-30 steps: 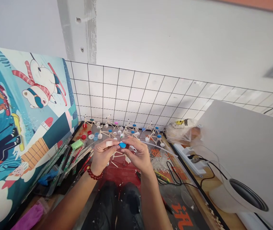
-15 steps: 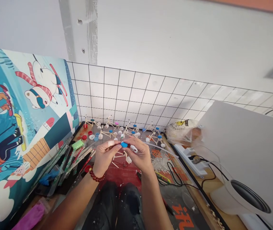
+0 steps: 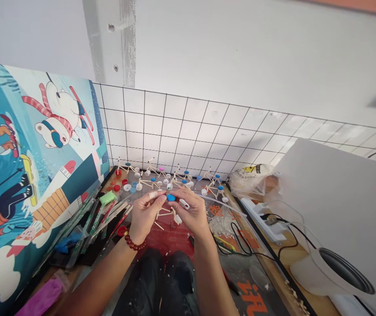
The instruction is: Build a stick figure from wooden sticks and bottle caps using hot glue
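A small blue piece point(image 3: 171, 198) is pinched between the fingertips of both hands, near the middle of the view. My left hand point(image 3: 146, 213) has a bandage round one finger and holds the piece from the left. From the right, my right hand point(image 3: 190, 210) grips it with thumb and forefinger. Just below the fingers, a small stick model point(image 3: 164, 214) rests partly hidden on the red surface point(image 3: 166, 239). Behind the hands stand several stick models point(image 3: 178, 180) with coloured and white round parts.
Sticks and packets point(image 3: 91, 219) lie at the left, with a light green packet point(image 3: 108, 198). On the right are a power strip point(image 3: 262, 219), a black cable point(image 3: 240, 245), a plastic bag point(image 3: 252, 180) and a white tub point(image 3: 323, 272). A wire grid point(image 3: 188, 127) stands behind.
The view has shifted very slightly. Both hands keep hold of the blue piece, with the fingers hardly moved around it.
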{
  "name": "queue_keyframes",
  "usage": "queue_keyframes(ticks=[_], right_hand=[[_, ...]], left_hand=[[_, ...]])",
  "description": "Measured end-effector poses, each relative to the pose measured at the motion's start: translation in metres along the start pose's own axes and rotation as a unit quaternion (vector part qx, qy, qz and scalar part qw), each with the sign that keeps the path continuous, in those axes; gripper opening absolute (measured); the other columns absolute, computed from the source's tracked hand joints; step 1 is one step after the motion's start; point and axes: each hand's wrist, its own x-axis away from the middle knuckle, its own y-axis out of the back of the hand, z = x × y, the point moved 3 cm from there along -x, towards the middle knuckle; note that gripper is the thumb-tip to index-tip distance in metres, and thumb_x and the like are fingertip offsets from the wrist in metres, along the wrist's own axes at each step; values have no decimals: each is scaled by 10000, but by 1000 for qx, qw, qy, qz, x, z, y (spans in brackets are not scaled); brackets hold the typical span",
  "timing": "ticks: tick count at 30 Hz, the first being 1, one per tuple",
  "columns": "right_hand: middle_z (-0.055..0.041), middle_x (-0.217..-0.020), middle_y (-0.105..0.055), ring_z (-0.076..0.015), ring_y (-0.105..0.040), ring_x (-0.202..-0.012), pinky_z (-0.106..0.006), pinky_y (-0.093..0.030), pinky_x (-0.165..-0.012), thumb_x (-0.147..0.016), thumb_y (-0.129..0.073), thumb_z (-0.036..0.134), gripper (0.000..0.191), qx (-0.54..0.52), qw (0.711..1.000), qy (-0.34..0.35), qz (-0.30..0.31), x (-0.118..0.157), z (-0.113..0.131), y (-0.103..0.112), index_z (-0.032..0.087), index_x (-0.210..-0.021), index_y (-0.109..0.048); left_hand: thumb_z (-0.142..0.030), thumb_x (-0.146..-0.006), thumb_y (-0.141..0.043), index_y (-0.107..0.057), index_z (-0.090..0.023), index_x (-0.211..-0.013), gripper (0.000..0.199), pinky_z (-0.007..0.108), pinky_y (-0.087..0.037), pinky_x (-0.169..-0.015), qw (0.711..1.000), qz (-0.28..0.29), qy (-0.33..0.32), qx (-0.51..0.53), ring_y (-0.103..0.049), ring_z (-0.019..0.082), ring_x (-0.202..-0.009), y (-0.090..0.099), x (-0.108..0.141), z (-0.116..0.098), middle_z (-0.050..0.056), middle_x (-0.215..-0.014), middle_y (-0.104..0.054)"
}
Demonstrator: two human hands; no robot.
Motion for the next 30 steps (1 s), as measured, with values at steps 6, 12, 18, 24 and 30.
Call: queue_keyframes(ticks=[6, 12, 18, 24, 30], right_hand=[[-22, -953, -802, -172, -737, -855, -420, -538, -1051, -864, -772, 244, 218, -13, 1000, 0, -7, 1, -4, 2, 306, -1072, -774], [-28, -975, -810, -173, -751, -848, -435, -534, -1067, -887, -749, 287, 200, -22, 1000, 12, 0, 1, -2, 3, 324, -1080, -784], [-31, -938, -806, -177, -751, -851, -448, -534, -1061, -894, -744, 314, 196, -34, 999, 11, 0, 1, 0, 3, 334, -1084, -788], [-26, -904, -797, -174, -736, -820, -417, -568, -993, -876, -764, 302, 163, -29, 1000, 9, 0, -1, 3, 4, 304, -1037, -786], [-37, -915, -789, -185, -728, -849, -391, -596, -906, -874, -752, 265, 170, -19, 1000, -6, 13, 0, 4, 5, 274, -1043, -770]], left_hand=[[-297, -822, -781, -828, -258, -968, 157, 268, -607, -844, 993, 45, -105, -32, -716, 186, -975, 0, 0, -7, 57, -1036, -767], [-247, -813, -784, -834, -267, -898, 101, 239, -609, -764, 984, 56, -157, -60, -712, 162, -890, 0, -1, -14, 43, -965, -754], [-243, -823, -779, -834, -272, -895, 95, 254, -607, -773, 982, 66, -159, -75, -703, 171, -905, 2, 0, -14, 43, -975, -748], [-260, -834, -768, -834, -259, -898, 92, 260, -610, -758, 983, 71, -151, -80, -698, 179, -896, 0, 1, -16, 57, -978, -742], [-272, -818, -782, -831, -254, -882, 83, 250, -616, -749, 987, 66, -133, -55, -703, 176, -902, -2, 2, -16, 54, -984, -736]])
